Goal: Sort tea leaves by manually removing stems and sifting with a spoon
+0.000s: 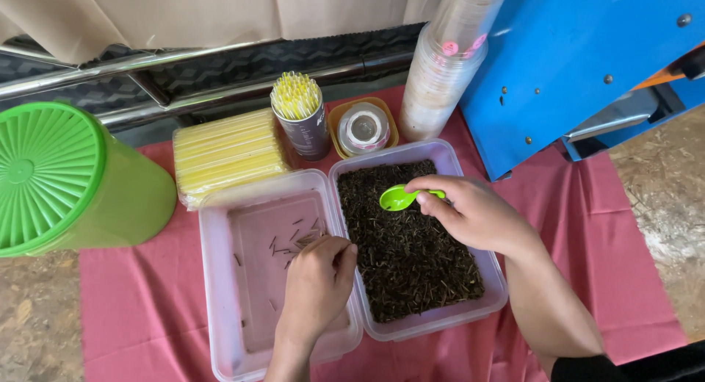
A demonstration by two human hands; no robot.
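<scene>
Head view: right hand (474,214) pinches a green spoon (397,198) over the dark-filled tub (440,156); left hand (317,280) is curled shut.

A green lidded jug (66,180) stands beside yellow straws (228,153).

Left hand (317,275) curled, right hand (474,213) pinching.

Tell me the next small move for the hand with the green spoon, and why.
Probably dip the green spoon down into the dark dried leaves. The right hand holds it just above the full tub and its bowl looks empty, while the left hand rests in the nearly bare tub beside it.
</scene>
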